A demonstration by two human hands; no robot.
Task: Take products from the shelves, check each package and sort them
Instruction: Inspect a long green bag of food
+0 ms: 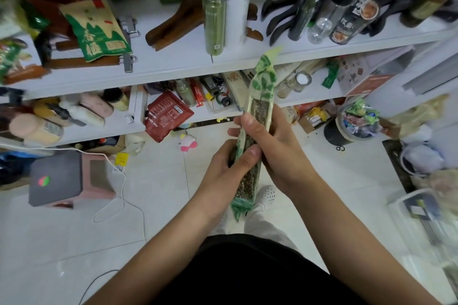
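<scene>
both hands hold a long green package [260,109] in front of the shelves [173,67], above the floor [161,181]. the left hand [228,166] grips its lower half, fingers curled behind and thumb pressed on the front. the right hand [272,148] grips the middle from the right side, thumb on the front. the package stands nearly upright, its top leaning to the right.

White shelves [173,62] under hangers [173,25], bottles [238,7] and packets [96,30]

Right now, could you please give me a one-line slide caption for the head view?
Checking a product: the left hand and right hand grip a long green packet before cluttered white shelves.
</scene>
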